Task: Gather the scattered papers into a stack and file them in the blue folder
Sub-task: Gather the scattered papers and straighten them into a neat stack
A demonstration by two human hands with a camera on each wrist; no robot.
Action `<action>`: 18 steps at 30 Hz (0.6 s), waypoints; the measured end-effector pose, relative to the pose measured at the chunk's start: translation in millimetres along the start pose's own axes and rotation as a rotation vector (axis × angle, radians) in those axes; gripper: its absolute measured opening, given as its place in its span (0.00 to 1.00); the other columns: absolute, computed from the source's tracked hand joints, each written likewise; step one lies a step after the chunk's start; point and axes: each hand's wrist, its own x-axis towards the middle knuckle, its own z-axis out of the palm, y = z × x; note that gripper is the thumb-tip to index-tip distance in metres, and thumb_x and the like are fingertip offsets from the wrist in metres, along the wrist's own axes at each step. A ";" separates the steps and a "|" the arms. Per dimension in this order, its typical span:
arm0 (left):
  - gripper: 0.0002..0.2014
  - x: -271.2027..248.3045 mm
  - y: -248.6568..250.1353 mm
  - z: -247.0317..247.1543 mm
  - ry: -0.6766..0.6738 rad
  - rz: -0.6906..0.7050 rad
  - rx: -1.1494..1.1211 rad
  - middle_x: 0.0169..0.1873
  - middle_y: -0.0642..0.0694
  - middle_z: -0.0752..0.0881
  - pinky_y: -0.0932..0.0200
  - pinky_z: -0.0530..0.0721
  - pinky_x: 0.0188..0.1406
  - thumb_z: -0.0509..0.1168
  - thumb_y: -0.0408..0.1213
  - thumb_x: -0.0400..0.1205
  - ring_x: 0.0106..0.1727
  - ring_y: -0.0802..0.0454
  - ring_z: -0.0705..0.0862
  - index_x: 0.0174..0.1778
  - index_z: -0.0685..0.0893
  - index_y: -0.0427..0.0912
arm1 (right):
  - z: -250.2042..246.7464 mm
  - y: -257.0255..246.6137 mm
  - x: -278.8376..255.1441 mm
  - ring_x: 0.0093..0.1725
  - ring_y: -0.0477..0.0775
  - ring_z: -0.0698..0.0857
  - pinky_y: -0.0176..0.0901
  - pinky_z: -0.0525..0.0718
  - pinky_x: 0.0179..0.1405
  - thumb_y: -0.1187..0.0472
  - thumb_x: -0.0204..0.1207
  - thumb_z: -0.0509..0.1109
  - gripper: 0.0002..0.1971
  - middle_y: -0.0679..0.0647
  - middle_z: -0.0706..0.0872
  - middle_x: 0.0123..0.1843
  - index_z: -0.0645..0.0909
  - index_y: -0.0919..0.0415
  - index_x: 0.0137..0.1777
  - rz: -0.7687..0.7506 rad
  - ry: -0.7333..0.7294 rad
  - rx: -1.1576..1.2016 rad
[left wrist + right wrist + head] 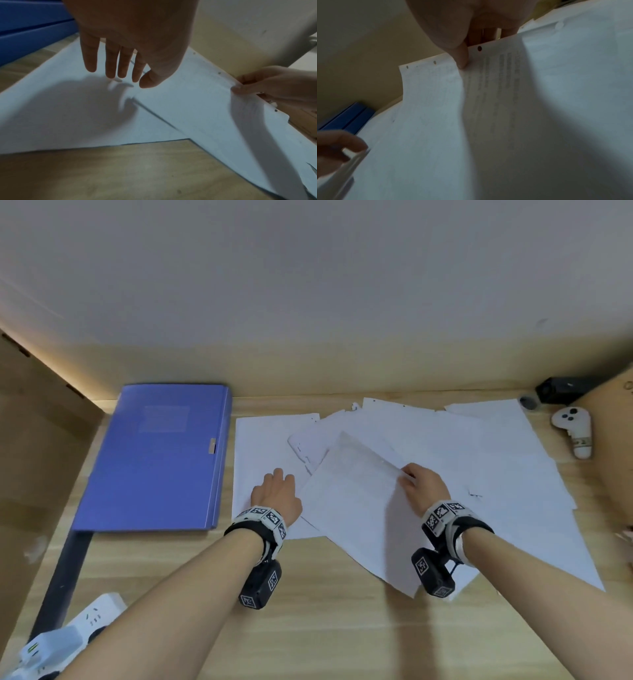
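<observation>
Papers, white punched printed sheets (428, 446), lie fanned across the wooden desk (308, 628), right of the shut blue plastic folder (154, 460). Right hand (423, 486) pinches one lifted sheet's edge; left hand (275, 496) rests flat, fingers straight. Best slide sheets leftward, squaring edges.

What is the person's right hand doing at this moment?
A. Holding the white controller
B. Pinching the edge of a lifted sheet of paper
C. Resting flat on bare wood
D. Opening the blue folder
B: the right hand pinches the punched edge of a raised sheet, thumb on top in the right wrist view; the blue folder lies shut and untouched.
</observation>
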 end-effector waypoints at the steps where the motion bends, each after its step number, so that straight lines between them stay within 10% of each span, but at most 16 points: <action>1: 0.15 4.6 5.0 0.9 0.010 0.011 0.001 0.65 0.42 0.73 0.50 0.75 0.49 0.56 0.36 0.81 0.64 0.42 0.74 0.64 0.75 0.40 | -5.3 3.2 6.2 0.49 0.63 0.84 0.46 0.76 0.42 0.63 0.81 0.61 0.10 0.61 0.88 0.49 0.83 0.63 0.54 0.034 0.019 0.020; 7: 0.24 27.9 21.3 11.3 0.014 -0.047 0.008 0.68 0.43 0.68 0.52 0.75 0.43 0.61 0.49 0.82 0.66 0.41 0.69 0.70 0.68 0.41 | -6.2 10.6 43.0 0.48 0.60 0.82 0.45 0.77 0.46 0.60 0.78 0.63 0.10 0.60 0.87 0.55 0.83 0.60 0.55 0.194 0.073 0.073; 12: 0.39 35.3 31.6 23.0 0.031 -0.111 -0.067 0.66 0.44 0.67 0.51 0.75 0.43 0.64 0.68 0.73 0.67 0.42 0.67 0.68 0.69 0.40 | 5.5 8.0 52.9 0.68 0.61 0.75 0.55 0.81 0.59 0.49 0.68 0.76 0.30 0.57 0.74 0.67 0.73 0.57 0.69 0.277 -0.082 -0.084; 18: 0.47 34.5 37.6 37.3 0.027 -0.177 -0.015 0.63 0.46 0.65 0.48 0.75 0.38 0.63 0.74 0.63 0.66 0.42 0.66 0.68 0.67 0.42 | 6.2 6.3 58.3 0.55 0.61 0.81 0.50 0.82 0.44 0.48 0.67 0.73 0.17 0.57 0.84 0.51 0.79 0.59 0.48 0.306 -0.113 -0.146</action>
